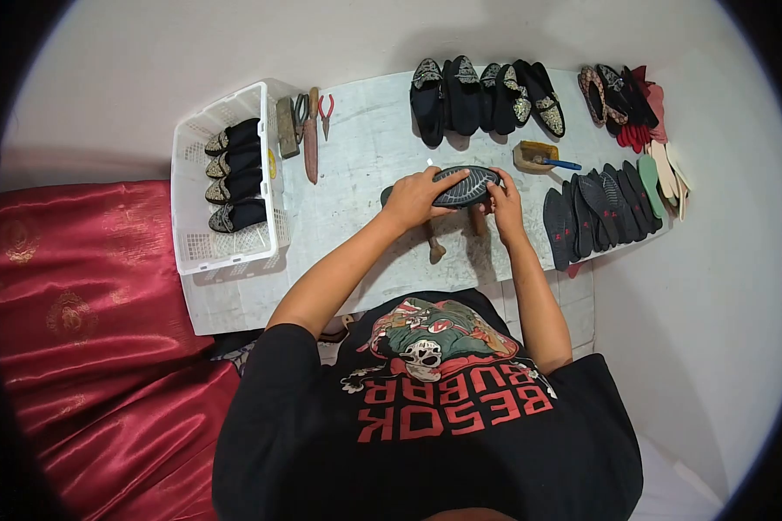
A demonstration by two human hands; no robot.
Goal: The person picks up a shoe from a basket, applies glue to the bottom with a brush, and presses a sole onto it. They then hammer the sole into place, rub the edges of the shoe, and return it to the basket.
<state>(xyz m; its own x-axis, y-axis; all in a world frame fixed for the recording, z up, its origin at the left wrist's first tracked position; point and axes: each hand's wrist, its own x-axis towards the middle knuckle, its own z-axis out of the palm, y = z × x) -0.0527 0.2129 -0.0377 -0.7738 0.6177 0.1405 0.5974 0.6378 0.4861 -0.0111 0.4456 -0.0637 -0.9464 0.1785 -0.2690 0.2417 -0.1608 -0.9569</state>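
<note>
Over the table I hold a black shoe [469,187] with its ridged sole turned toward me. My left hand [411,200] is closed around the shoe's left end, fingers along the sole. My right hand [506,205] grips the other end, with the thumb on the sole edge. Below my hands lies a tool with a wooden handle [435,249]; its head is partly hidden. Another brown wooden piece [478,221] shows just under the shoe. A dark object [387,196] sits partly behind my left hand; I cannot make out its kind.
At left stands a white basket [180,208] with several black shoes [237,217]. Beside it lie red-handled pliers [326,113] and a knife [311,152]. Several finished-looking shoes [465,95] line the back. To the right are a glue container with a brush [534,157] and several black soles [558,226].
</note>
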